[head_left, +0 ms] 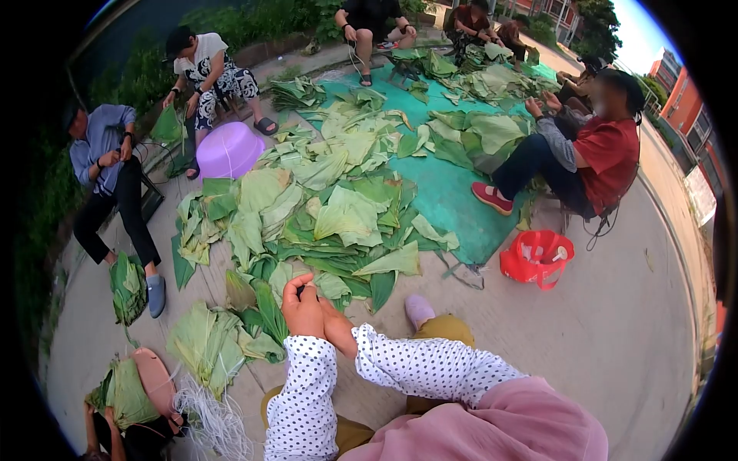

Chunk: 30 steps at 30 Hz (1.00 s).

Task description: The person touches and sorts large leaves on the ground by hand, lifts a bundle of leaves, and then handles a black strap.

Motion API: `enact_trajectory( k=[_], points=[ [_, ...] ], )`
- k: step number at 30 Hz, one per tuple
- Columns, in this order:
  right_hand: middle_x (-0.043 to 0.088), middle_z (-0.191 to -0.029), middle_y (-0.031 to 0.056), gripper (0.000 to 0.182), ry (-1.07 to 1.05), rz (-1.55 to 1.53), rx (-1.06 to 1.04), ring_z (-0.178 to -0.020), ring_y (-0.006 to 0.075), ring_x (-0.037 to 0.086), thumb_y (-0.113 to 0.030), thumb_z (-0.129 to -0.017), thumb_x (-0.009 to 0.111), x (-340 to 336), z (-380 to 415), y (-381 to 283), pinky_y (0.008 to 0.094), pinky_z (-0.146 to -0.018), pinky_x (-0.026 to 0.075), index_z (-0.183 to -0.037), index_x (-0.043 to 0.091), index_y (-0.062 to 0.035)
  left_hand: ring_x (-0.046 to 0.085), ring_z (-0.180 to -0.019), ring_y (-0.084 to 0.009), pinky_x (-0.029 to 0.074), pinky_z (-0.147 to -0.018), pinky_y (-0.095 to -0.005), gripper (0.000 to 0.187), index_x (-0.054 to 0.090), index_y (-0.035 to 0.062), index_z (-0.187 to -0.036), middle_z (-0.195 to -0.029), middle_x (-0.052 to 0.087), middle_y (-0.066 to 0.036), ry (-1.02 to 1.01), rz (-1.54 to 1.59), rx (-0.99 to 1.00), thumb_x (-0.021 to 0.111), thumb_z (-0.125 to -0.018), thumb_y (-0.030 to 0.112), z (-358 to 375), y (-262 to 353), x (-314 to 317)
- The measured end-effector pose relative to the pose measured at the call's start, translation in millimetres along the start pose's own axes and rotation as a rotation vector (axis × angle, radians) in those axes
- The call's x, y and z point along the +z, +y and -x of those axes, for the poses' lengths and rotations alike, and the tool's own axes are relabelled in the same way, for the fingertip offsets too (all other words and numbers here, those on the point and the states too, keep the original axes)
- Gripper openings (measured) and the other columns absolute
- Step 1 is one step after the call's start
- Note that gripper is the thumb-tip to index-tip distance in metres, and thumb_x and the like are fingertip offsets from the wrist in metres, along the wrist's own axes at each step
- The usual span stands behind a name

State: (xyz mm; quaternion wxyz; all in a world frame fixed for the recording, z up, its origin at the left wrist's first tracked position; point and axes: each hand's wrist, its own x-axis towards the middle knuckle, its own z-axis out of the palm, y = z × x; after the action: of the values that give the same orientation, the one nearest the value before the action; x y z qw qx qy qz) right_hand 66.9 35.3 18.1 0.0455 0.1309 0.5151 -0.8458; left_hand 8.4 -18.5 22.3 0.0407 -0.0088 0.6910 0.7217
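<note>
My left hand [302,313] and my right hand [337,327] meet in front of me, touching. The left fingers are curled closed around a small dark thing that I cannot make out. The right hand is closed too, pressed against the left, which partly hides its fingers. Just beyond them spreads a heap of large green leaves [346,217], stacked and folded. To the left of my hands lies a leaf bundle [204,338], with a tangle of white string [211,422] below it.
Other people sit around the leaves, several handling leaves or string. A purple basin [229,150] is at the upper left. A red bag [536,259] stands on the concrete at the right. Green sheeting [450,203] lies under part of the heap. Bottom left, someone's hands hold leaves [131,396].
</note>
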Motion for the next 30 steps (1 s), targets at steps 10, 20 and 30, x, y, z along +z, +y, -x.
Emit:
enact_trajectory(
  k=[10, 20, 30],
  points=[
    [0.05, -0.119, 0.0115, 0.039, 0.011, 0.071, 0.008, -0.107, 0.0183, 0.05, -0.027, -0.095, 0.039, -3, -3, 6, 0.0295, -0.091, 0.041, -0.125, 0.042, -0.003, 0.047, -0.075, -0.0081, 0.041, -0.068, -0.0219, 0.014, 0.06, 0.0031, -0.096, -0.085, 0.056, 0.0, -0.008, 0.019, -0.042, 0.053, -0.084, 0.002, -1, -3, 0],
    [0.054, -0.117, 0.0139, 0.048, 0.022, 0.173, 0.005, -0.104, 0.0194, 0.055, -0.037, -0.099, 0.028, -3, -2, 2, 0.0296, -0.089, 0.043, -0.13, 0.036, -0.0017, 0.047, -0.074, -0.0081, 0.041, -0.068, -0.0225, 0.013, 0.06, 0.0022, -0.095, -0.084, 0.057, -0.001, -0.003, 0.009, 0.0, 0.054, -0.084, 0.003, -4, -10, -2],
    [0.053, -0.116, 0.0116, 0.04, 0.018, 0.094, 0.008, -0.105, 0.0187, 0.051, -0.032, -0.097, 0.033, -1, 2, 0, 0.0291, -0.089, 0.04, -0.121, 0.045, -0.0021, 0.046, -0.073, -0.0074, 0.04, -0.066, -0.0215, 0.013, 0.06, 0.0029, -0.095, -0.084, 0.056, 0.0, -0.018, 0.061, -0.065, 0.053, -0.084, 0.002, -4, -15, -4]
  ],
)
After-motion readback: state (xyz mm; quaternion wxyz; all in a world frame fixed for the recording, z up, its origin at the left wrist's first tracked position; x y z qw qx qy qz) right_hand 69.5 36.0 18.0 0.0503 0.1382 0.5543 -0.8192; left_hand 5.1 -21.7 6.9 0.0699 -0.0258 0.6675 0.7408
